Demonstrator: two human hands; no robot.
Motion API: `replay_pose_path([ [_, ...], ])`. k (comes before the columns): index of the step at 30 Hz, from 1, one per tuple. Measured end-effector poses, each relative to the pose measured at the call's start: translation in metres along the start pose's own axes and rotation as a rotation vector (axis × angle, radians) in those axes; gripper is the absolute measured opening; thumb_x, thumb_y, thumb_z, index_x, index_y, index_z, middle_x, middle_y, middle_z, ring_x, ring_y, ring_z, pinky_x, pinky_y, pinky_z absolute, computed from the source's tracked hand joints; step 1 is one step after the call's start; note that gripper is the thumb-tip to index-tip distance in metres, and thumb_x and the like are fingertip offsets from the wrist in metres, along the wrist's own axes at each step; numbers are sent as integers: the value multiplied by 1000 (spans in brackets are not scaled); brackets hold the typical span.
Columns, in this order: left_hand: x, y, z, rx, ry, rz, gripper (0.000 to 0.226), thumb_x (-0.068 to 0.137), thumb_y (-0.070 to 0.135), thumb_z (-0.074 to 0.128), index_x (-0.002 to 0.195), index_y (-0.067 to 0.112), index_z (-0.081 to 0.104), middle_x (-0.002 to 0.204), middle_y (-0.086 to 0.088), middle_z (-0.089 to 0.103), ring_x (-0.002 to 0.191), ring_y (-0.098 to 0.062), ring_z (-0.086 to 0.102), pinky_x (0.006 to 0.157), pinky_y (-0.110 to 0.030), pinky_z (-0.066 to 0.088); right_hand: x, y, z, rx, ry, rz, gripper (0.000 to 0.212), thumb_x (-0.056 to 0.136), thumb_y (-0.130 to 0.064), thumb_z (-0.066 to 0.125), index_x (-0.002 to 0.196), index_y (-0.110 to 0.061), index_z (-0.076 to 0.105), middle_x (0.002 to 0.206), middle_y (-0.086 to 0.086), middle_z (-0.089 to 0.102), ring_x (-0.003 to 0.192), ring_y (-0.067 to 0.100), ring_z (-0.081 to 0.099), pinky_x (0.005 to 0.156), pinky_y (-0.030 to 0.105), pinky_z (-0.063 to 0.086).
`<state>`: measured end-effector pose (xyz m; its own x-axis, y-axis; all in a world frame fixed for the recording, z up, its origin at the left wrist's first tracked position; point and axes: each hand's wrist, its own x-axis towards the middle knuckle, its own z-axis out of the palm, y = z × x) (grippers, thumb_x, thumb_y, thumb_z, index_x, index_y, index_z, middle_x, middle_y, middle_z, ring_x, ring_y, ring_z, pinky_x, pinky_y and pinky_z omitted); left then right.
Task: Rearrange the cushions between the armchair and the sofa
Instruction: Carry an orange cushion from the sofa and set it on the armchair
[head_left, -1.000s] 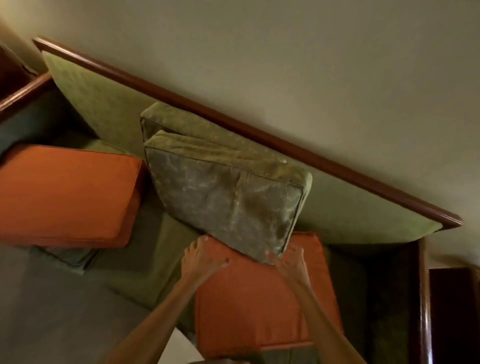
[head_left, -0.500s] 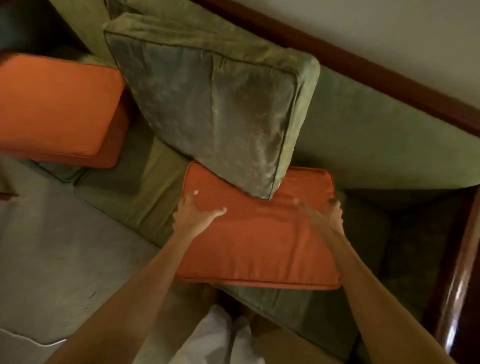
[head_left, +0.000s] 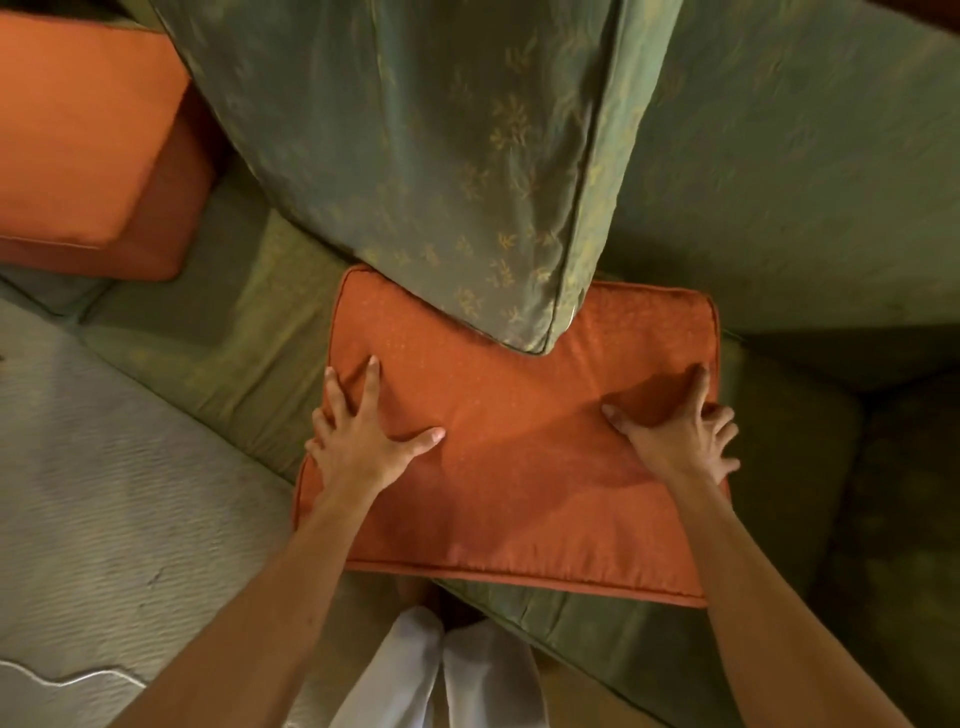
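1. At the centre of the frame, the left hand (head_left: 363, 441) and the right hand (head_left: 680, 431) lie with spread fingers on an orange cushion (head_left: 519, 457). They press on it and grip nothing yet. The right hand's outer fingers hang over the cushion's right edge.
2. The cushion lies flat on the sofa seat (head_left: 218, 338). A green cushion (head_left: 415, 156) leans over it from the top of the frame, with its lower corner on the orange cushion's far edge.
3. Risk: if the orange cushion is pulled out, the green one may lose its prop and topple forward.
4. Risk: flat palms on smooth fabric may slip without a grip on the edges.
5. A second orange cushion (head_left: 88, 140) sits at upper left.
6. Compared with half a second ago, both hands have come down onto the cushion, and the view has closed in.
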<state>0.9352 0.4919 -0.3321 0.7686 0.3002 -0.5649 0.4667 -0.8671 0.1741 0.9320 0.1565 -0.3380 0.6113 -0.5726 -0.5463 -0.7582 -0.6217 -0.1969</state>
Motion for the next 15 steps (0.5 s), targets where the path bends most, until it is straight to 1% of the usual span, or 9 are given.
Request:
replay_pose_path([
  [7,-52,-35,8,42,-71,1,128,55,92,61,146,57,-22,162,2,-29,149,-46,6,115,-66,20,-73,47,11,18,-36,84,134,57,-83,70,151,-43,-15,156,25,14,144,42,17,108,65,23],
  [9,-70,-51,10,62,-88,24,127,56,93,60,148,56,-20,162,2,-29,149,-45,7,115,-63,21,-93,58,15,22,-72,116,136,56,-82,73,151,-43,-15,156,26,12,144,43,16,108,66,22],
  [11,-80,-64,4,108,-126,50,121,62,90,60,151,53,-15,164,0,-25,147,-46,11,115,-60,25,-97,55,8,-3,-134,151,139,55,-79,76,152,-39,-14,157,26,10,145,43,14,110,66,21],
  [12,-77,-65,-5,119,-149,51,115,67,85,61,153,51,-7,165,-4,-18,145,-47,17,114,-58,28,-93,48,1,-45,-164,166,140,55,-76,79,154,-34,-11,157,25,9,146,43,13,111,65,20],
  [13,-70,-62,-14,121,-153,45,104,74,78,63,154,46,6,165,-11,-4,141,-47,25,112,-57,33,-89,38,-7,-115,-184,161,139,57,-72,81,155,-26,-6,158,25,7,146,42,11,113,63,19],
  [14,-59,-55,-25,130,-122,49,88,81,71,63,152,40,21,160,-17,13,136,-46,32,109,-55,36,-84,25,-15,-191,-177,126,132,62,-66,81,156,-19,1,159,23,5,147,41,8,115,60,18],
  [15,-45,-44,-36,154,-57,74,73,87,63,61,147,33,33,153,-18,27,133,-44,37,107,-53,38,-78,9,-21,-241,-136,46,121,69,-60,79,156,-15,7,161,21,2,149,40,5,117,57,16],
])
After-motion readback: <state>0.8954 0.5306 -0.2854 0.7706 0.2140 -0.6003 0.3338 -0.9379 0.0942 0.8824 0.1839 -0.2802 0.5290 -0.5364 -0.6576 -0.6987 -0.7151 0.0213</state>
